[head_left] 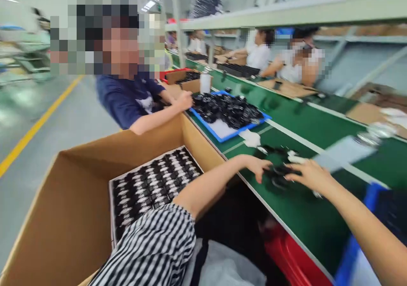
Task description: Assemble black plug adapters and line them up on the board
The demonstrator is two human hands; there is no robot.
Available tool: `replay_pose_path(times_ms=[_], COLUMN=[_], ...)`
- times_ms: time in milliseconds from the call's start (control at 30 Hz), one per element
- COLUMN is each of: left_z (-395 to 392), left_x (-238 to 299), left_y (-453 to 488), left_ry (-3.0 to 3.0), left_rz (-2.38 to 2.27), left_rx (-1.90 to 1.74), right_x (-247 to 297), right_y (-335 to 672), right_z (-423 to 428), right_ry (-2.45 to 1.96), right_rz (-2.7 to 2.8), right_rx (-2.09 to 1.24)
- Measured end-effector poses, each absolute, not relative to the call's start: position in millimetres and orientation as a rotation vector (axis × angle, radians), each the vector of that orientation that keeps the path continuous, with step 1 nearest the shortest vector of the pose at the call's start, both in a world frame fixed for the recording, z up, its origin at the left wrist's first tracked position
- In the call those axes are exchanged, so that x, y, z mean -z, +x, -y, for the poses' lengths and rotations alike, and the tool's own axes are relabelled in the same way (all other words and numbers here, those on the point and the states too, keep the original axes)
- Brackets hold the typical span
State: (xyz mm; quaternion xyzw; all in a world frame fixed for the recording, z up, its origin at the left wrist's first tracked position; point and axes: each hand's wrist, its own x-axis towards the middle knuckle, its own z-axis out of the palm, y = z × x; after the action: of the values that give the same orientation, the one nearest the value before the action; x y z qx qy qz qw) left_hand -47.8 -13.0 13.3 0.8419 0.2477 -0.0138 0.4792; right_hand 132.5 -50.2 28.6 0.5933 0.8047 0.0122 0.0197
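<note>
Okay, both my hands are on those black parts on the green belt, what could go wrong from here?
One: the left hand and right hand crowd the same small cluster of black parts close to the edge of the green belt, so one might get knocked off toward the red container below. Two: loose white pieces lie among them and could get picked up too.

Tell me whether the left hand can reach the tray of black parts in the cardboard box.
Probably yes: the left hand touches loose parts on the belt, but the cardboard box beside that arm is open, its tray uncovered.
</note>
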Motion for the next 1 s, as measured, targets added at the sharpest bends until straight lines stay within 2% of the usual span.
replay_pose_path(times_ms=[67,233,300,467,567,633,733,833,900,1000], left_z=[17,41,49,66,84,92,91,84,83,86], left_x=[-4,19,25,18,-3,-18,-25,-8,12,39], left_y=[-49,-39,-34,-20,-14,-12,-11,-4,3,14], left_ry=[2.051,2.245,2.244,2.199,2.201,2.279,2.356,2.277,2.267,2.369], left_rz=[-0.675,-0.963,-1.011,-0.905,-0.765,-0.636,-0.639,-0.775,-0.780,-0.682], left_rx=[0.066,-0.352,-0.498,-0.712,-0.801,-0.830,-0.824,-0.721,-0.650,-0.619], right_x=[-40,-43,-37,-33,-58,-77,-85,-57,-29,3], right_y=[129,134,130,117,129,151,193,221,225,225], right_z=[56,76,83,102,138,175,227,249,248,238], right_ry=[1.889,1.831,1.845,1.954,2.096,2.271,2.624,2.918,3.026,3.145], right_rz=[-2.372,-2.359,-2.449,-2.777,-2.832,-2.775,-2.468,-2.201,-2.171,-2.054], right_rx=[0.069,0.642,0.777,0.816,0.621,0.483,0.521,0.633,0.831,0.725])
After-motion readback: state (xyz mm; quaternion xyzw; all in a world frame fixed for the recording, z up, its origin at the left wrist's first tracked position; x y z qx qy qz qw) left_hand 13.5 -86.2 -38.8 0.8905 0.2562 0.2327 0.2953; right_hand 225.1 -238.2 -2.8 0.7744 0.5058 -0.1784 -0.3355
